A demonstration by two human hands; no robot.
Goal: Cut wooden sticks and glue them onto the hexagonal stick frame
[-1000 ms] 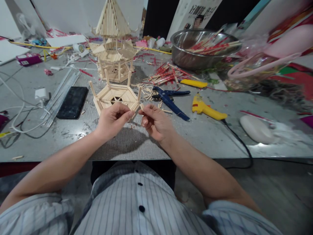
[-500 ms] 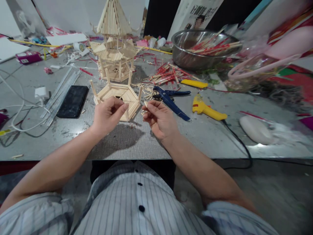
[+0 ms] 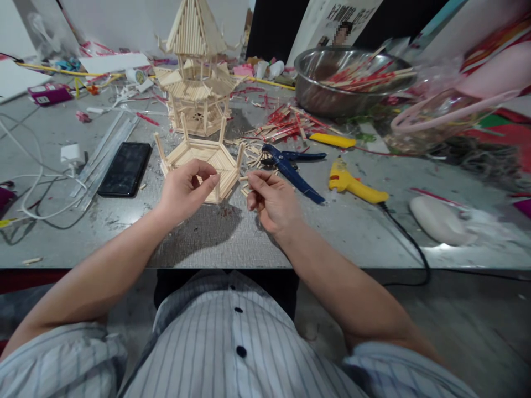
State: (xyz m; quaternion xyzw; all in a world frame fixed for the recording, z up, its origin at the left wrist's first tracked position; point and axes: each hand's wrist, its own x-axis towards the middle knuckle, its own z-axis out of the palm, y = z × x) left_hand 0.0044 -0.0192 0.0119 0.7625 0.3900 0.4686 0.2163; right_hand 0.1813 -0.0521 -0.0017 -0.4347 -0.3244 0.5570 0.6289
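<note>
A six-sided base of pale wooden sticks (image 3: 228,179) with upright posts lies on the grey table. My left hand (image 3: 188,185) is at its near left side, thumb and fingertips close together; what they hold, if anything, is too small to make out. Just right of the base, my right hand (image 3: 271,199) pinches a short pale stick (image 3: 244,178) that points left. Behind the base stands a tiered stick pagoda (image 3: 197,91) with a pointed roof. Blue cutting pliers (image 3: 292,171) lie beyond my right hand, beside small cut stick pieces (image 3: 254,155).
A black phone (image 3: 125,169) and a white charger (image 3: 71,154) with cables lie left. To the right are a yellow glue gun (image 3: 354,185), a yellow cutter (image 3: 332,140), red-tipped sticks (image 3: 282,124), a steel bowl (image 3: 332,102) and a pale stone-like object (image 3: 437,221).
My right hand has moved slightly right, a little away from the base, and the short stick in its fingers now shows more clearly. The view has shifted slightly.
</note>
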